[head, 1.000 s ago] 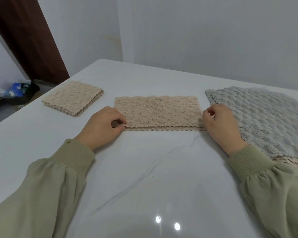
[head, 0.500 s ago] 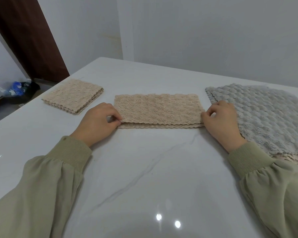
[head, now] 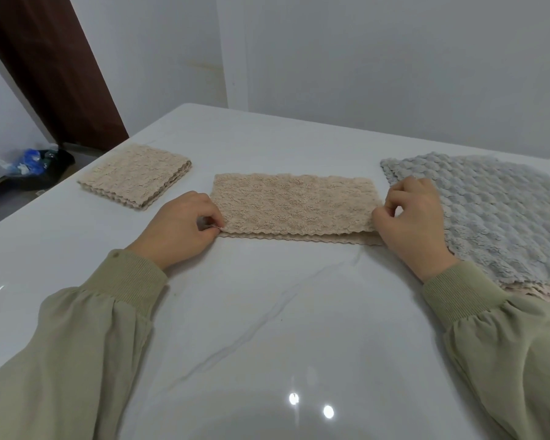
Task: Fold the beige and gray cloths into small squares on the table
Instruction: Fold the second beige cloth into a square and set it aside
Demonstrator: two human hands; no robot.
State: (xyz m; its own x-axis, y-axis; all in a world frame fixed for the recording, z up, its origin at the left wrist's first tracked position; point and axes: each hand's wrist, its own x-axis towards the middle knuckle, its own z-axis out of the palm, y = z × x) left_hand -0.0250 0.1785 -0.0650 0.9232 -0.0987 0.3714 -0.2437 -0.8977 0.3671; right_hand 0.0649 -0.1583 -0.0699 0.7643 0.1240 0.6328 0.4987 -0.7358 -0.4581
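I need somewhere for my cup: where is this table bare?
Most room is the near table, between the sleeves, in front of the half-folded cloth. A bare strip also runs behind the cloths to the far edge. The middle row is crowded: left hand and right hand pinch that cloth, with the folded square and gray cloth flanking.

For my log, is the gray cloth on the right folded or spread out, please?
Spread out: the gray cloth lies flat and wide, no fold visible, over a beige cloth.
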